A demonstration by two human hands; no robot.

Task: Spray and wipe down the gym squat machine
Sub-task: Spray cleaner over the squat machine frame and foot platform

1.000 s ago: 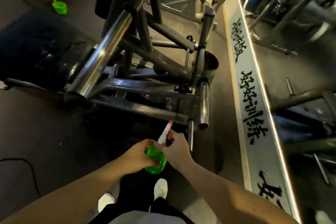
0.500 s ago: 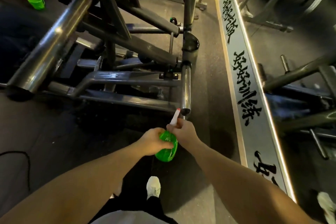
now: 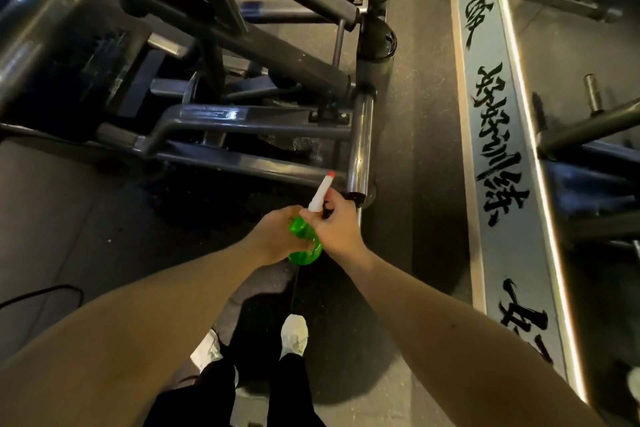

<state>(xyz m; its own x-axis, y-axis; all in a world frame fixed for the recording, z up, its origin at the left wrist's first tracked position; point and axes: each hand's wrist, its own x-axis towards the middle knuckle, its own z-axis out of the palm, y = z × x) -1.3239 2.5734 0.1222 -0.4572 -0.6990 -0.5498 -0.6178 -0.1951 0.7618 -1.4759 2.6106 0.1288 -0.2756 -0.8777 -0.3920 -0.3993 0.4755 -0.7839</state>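
Observation:
A green spray bottle (image 3: 304,246) with a white nozzle tipped in red (image 3: 322,192) sits between both hands at centre frame. My left hand (image 3: 275,236) grips the bottle's body from the left. My right hand (image 3: 337,227) grips the neck and trigger from the right. The nozzle points up and forward at the squat machine's grey frame (image 3: 242,114). A chrome peg (image 3: 360,146) of the machine ends just beyond my right hand. Droplets glisten on the lower bars.
A mirror base strip with black calligraphy (image 3: 498,149) runs along the right, with reflected equipment behind it. Dark rubber floor (image 3: 69,218) lies to the left, where a black cable (image 3: 41,295) curls. My white shoes (image 3: 293,334) stand below the hands.
I have stepped closer to the machine, so its frame and chrome peg loom larger. Both hands stay on the bottle, with the nozzle now nearer the peg's end.

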